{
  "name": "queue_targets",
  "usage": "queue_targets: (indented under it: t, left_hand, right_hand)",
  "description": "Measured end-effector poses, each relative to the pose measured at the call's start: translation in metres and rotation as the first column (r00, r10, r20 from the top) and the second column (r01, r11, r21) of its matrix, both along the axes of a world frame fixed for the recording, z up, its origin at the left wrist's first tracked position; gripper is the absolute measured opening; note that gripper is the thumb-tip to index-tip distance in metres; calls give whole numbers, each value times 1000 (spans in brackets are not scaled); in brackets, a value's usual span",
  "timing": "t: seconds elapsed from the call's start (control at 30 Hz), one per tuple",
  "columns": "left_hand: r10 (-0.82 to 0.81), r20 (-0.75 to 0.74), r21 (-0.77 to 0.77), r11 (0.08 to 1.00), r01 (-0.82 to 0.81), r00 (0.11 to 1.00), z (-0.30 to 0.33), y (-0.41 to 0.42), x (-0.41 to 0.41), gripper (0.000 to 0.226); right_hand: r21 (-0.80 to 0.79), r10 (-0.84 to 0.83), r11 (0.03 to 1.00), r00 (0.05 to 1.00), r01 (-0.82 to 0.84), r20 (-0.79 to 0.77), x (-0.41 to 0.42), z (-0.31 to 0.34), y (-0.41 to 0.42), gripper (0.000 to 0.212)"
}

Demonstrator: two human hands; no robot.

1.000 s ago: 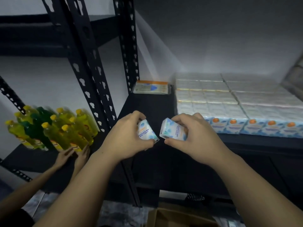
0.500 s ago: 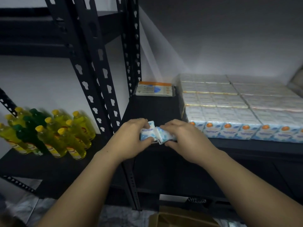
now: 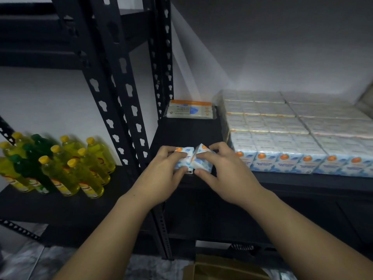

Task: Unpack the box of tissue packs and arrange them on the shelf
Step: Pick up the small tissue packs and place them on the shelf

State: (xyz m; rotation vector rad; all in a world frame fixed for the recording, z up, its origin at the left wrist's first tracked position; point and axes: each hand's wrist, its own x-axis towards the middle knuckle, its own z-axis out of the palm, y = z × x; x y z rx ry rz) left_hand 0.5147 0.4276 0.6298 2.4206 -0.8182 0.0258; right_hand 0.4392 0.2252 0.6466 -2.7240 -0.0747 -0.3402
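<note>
Two small white-and-blue tissue packs with orange dots stand side by side at the front edge of the black shelf. My left hand grips the left tissue pack and my right hand grips the right tissue pack; the two packs touch. To their right a large block of arranged tissue packs fills the shelf. A flat tissue pack lies at the back left of the shelf. The brown cardboard box shows at the bottom edge.
Black slotted uprights stand just left of my hands. Several yellow and green bottles crowd the lower shelf at left. A grey wall backs the shelves. Bare shelf lies between the held packs and the flat pack.
My hands brought the two packs together, moved them forward and set them at the shelf's front edge. The other person's hands by the bottles are gone from view.
</note>
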Motion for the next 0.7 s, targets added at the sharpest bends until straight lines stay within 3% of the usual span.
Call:
queue_targets:
  t: [0.3,0.5,0.7]
  left_hand:
    - [69,8,-33,997,-69,998,-7,-3,-7,46]
    - [85,25,-36,996,-85,996,-9,-8,-10,47]
    - [127,16,-60,990,-126,992,-10,-16,-5,44]
  right_hand:
    - [73,-63,995,998,61,20,4,-10,8,28]
    - [148,-113,983,992,104,48,6,-17,12,45]
    - [154,-152,979,984,136,97,15,-26,16,27]
